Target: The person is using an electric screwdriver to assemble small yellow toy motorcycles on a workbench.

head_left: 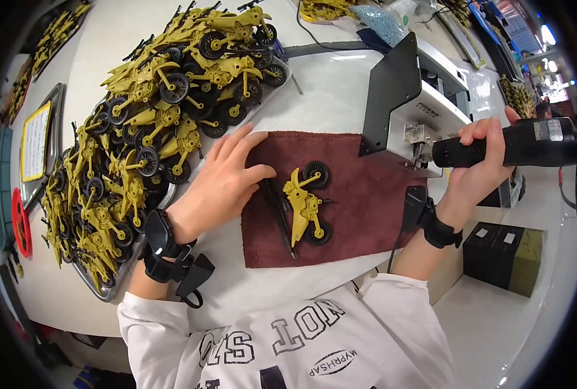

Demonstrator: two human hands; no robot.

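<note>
Worktop (104, 39) crowded. Right hand (475, 180) grips black tool (528, 142); spread left hand (227, 175) could brush and topple piled motorbikes (162, 117).

White sleeves (152, 324), black-lettered white shirt (308, 360), black wrist straps (441, 231)

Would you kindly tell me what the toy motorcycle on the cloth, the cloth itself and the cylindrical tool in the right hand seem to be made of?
Toy motorcycle: probably matte yellow plastic, given its even colour and moulded shapes; its black wheels could be plastic or rubber.
Cloth: soft dark-red fabric, perhaps towelling, judging by its napped surface.
Cylindrical tool: likely hard black plastic, smooth with a dull sheen.
</note>
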